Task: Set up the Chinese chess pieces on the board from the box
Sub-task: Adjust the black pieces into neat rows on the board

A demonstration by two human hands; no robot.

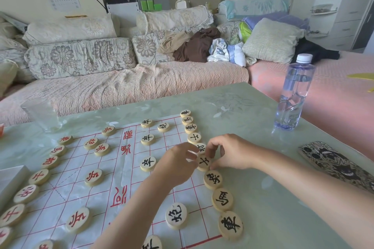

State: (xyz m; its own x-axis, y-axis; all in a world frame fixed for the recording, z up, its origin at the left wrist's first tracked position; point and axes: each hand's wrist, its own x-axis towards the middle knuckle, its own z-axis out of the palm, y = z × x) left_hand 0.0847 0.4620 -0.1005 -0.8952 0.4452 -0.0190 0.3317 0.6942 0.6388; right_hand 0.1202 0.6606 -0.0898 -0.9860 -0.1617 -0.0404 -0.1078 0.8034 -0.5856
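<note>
A white paper board (60,194) with red lines lies on the table. Red-lettered wooden pieces (94,177) line its left side; black-lettered pieces (222,199) run down its right edge, with black pawns (148,163) further in. My left hand (176,164) and my right hand (228,152) meet over the right column. Both pinch one black-lettered piece (203,162) that rests on the board edge. The piece behind it (200,147) is partly hidden by my fingers. A white box corner (10,180) shows at the far left.
An empty glass (43,114) stands at the table's back left. A clear water bottle (294,92) stands at the back right. A patterned phone case (336,164) lies by my right forearm. A sofa with cushions runs behind the table.
</note>
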